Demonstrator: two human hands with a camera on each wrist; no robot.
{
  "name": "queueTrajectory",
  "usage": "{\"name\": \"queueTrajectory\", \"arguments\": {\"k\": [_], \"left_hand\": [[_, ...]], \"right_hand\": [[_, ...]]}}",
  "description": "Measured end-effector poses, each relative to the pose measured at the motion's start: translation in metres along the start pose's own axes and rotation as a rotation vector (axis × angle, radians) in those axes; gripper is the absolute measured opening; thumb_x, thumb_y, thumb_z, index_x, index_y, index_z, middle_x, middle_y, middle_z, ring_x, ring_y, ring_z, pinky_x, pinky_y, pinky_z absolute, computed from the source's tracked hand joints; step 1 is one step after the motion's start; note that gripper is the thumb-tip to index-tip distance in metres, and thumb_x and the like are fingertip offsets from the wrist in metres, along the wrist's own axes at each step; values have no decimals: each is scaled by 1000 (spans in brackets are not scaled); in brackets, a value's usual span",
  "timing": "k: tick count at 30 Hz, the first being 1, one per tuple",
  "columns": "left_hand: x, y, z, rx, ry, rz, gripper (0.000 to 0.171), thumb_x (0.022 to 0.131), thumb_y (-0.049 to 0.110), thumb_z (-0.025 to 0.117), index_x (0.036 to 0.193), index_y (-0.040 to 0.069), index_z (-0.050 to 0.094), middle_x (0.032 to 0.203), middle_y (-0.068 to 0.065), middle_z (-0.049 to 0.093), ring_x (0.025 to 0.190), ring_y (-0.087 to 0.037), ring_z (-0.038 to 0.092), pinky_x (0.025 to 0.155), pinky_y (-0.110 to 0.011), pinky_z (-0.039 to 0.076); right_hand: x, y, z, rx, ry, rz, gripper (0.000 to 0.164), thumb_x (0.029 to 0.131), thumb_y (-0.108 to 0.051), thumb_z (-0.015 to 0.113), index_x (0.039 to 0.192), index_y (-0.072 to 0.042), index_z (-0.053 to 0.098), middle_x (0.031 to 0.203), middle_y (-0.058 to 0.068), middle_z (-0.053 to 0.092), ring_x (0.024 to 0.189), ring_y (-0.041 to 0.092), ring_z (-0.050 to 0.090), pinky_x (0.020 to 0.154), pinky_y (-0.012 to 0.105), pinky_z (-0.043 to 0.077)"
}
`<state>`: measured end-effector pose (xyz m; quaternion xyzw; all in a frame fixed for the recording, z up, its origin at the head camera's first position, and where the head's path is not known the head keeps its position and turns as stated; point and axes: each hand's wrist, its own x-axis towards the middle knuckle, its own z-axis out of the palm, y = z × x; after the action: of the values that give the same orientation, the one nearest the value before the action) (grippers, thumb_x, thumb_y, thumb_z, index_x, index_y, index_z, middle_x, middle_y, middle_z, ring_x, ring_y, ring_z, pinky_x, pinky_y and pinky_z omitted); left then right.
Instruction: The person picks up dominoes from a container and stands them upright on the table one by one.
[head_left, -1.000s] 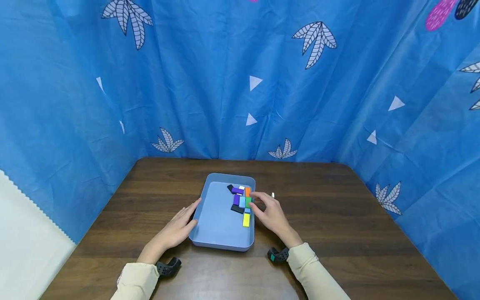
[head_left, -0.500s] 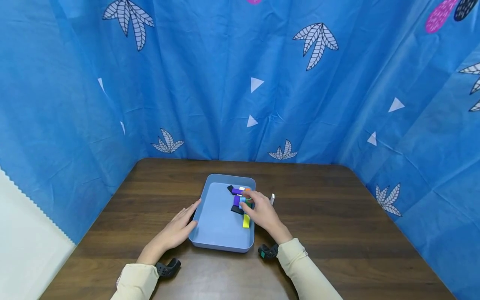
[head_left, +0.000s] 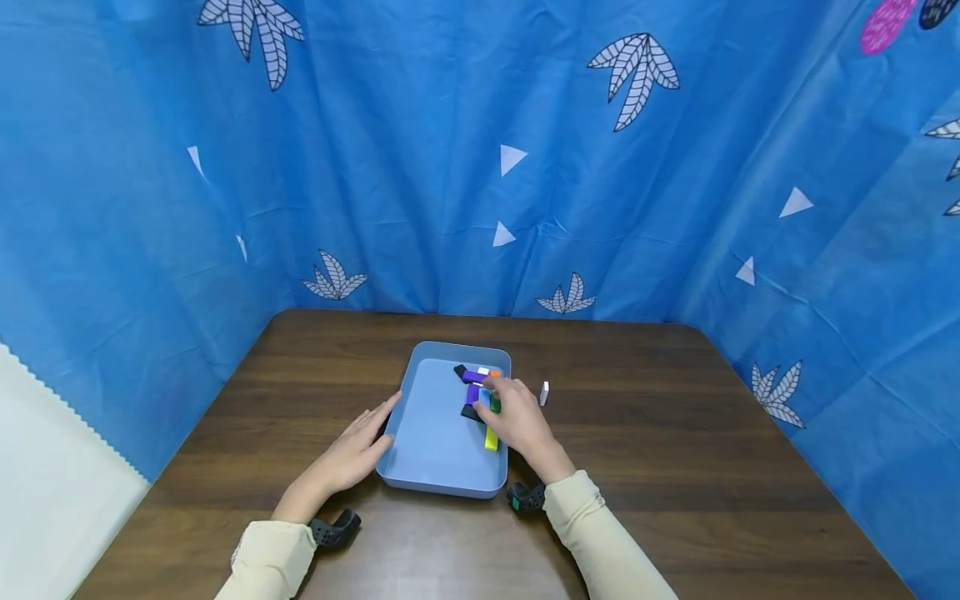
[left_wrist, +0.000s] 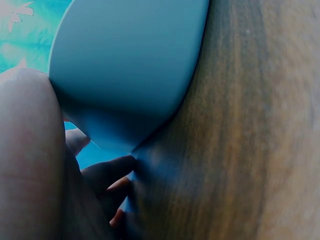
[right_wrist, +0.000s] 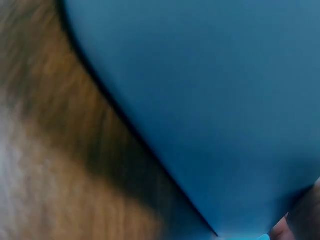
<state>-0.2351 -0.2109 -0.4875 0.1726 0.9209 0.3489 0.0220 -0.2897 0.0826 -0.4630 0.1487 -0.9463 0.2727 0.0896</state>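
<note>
Showing between fingers (head_left: 501, 385) of the right hand (head_left: 522, 419) is 1 green block (head_left: 495, 402).

Right hand (head_left: 519, 417) farther left over tray (head_left: 427, 454), orange block (head_left: 494, 373) more covered, white block (head_left: 544, 393) outside fully visible

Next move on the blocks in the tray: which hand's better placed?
Right, I'd say. The right hand is over the colored blocks, bunched toward its side of the tray; whether it grips one is unclear. The left hand is at the opposite wall, away from them.
</note>
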Motion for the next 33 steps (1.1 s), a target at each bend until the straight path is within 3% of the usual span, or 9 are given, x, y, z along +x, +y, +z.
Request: {"name": "queueTrajectory", "arguments": {"k": [12,19,26,33], "left_hand": [[0,4,-2,1,17,16,67,108,20,47,167,18,17,171,-13,23,157,-38,21,127,-61,13],[0,5,-2,-2,16,20,67,108,19,47,167,17,17,170,-14,23,157,-38,22,127,-62,13],[-2,2,0,-10,3,0,67,108,20,47,168,18,16,171,-13,23,157,-37,21,127,-61,13],[-4,1,1,-15,-2,-10,68,108,21,47,168,21,15,171,-12,22,158,-36,20,127,-61,12]], "right_hand": [[0,-4,-7,-112,-30,-66,41,96,-31,75,131,-10,71,128,7,73,108,22,61,94,35,60],[0,-3,-5,-113,-29,-90,41,93,-29,79,128,-10,72,127,7,73,104,22,60,88,34,59],[-4,-4,-2,-105,-50,-39,50,92,-35,79,134,-9,68,134,10,68,114,24,60,97,38,59],[-5,-5,-1,-139,-32,-91,42,91,-34,80,124,-8,74,125,9,72,108,24,61,94,37,59]]}}
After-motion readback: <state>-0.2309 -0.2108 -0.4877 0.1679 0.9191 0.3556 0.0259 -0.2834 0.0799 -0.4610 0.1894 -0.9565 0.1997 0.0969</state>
